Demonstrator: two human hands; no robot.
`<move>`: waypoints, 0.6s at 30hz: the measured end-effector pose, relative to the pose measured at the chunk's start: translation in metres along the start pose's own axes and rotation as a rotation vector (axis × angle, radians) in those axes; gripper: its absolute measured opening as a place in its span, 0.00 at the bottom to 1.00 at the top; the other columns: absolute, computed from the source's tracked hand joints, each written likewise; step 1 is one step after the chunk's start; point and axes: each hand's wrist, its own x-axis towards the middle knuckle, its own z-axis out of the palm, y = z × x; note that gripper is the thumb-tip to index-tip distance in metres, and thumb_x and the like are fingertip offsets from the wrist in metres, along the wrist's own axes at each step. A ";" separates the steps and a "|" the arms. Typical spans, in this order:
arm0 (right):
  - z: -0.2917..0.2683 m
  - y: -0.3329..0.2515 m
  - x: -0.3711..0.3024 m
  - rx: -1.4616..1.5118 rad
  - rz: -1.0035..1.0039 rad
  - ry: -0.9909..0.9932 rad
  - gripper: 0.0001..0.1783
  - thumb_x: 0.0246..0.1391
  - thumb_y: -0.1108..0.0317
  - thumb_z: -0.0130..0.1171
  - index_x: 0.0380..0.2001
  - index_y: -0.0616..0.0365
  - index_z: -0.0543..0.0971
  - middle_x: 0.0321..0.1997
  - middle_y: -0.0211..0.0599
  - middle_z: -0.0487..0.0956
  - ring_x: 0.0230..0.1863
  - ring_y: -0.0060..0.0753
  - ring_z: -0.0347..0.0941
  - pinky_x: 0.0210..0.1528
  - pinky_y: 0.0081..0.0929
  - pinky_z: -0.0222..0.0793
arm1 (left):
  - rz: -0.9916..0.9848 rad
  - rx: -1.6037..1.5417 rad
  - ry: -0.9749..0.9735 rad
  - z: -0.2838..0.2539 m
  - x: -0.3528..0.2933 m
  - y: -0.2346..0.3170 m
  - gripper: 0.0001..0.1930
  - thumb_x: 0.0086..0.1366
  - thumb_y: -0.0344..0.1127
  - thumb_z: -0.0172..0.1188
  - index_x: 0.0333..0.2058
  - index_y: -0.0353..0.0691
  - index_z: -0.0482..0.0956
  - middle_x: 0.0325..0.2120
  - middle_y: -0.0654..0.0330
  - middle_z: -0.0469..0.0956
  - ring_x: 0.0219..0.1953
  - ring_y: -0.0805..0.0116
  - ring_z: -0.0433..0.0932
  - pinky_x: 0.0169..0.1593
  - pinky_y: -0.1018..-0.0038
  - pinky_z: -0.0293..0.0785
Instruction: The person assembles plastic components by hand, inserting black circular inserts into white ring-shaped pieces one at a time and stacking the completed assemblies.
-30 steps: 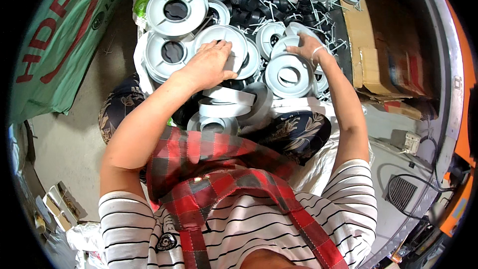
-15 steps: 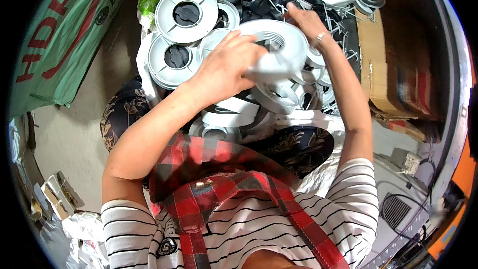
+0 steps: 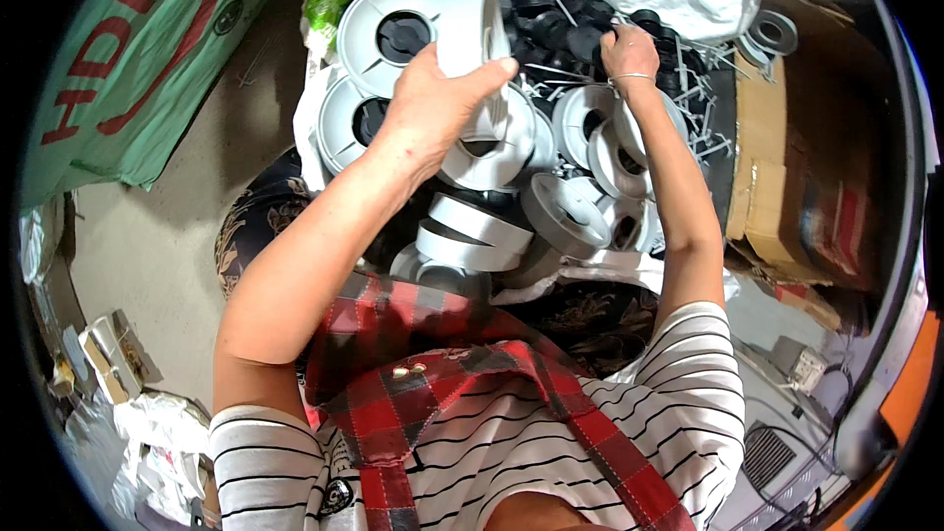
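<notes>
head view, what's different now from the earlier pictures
The left hand, first resting on the grey parts, now holds a grey ring up on edge. The right hand has moved off the grey parts, forward to the black caps; what it grips is unclear. The cardboard box stayed put.

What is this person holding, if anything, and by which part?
The left hand holds a pale grey ring by its near edge. The right hand is at black caps; whether it grips one is unclear.

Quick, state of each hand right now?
Left hand: closed, holding a grey ring tipped on edge.
Right hand: curled at the black caps; whether it holds one cannot be told.
</notes>
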 end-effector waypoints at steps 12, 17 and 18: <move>-0.166 -0.087 -0.102 0.494 -0.348 -0.293 0.48 0.32 0.51 0.72 0.55 0.63 0.64 0.47 0.53 0.69 0.50 0.48 0.68 0.51 0.34 0.66 | -0.104 -0.186 -0.384 0.009 -0.021 0.001 0.23 0.63 0.46 0.56 0.48 0.32 0.69 0.39 0.57 0.76 0.40 0.69 0.77 0.44 0.71 0.76; -0.201 -0.091 -0.117 0.384 -0.544 -0.433 0.45 0.29 0.68 0.69 0.54 0.58 0.60 0.46 0.50 0.65 0.47 0.55 0.66 0.50 0.36 0.67 | -0.206 -0.027 -0.522 0.002 -0.021 0.003 0.23 0.64 0.47 0.54 0.46 0.30 0.71 0.39 0.56 0.77 0.40 0.69 0.78 0.44 0.69 0.77; -0.202 -0.088 -0.118 0.336 -0.662 -0.412 0.45 0.28 0.70 0.69 0.55 0.57 0.61 0.47 0.49 0.65 0.48 0.54 0.66 0.51 0.36 0.67 | -0.227 -0.008 -0.553 0.001 -0.023 0.006 0.23 0.64 0.47 0.54 0.46 0.29 0.71 0.39 0.56 0.77 0.40 0.70 0.78 0.44 0.70 0.77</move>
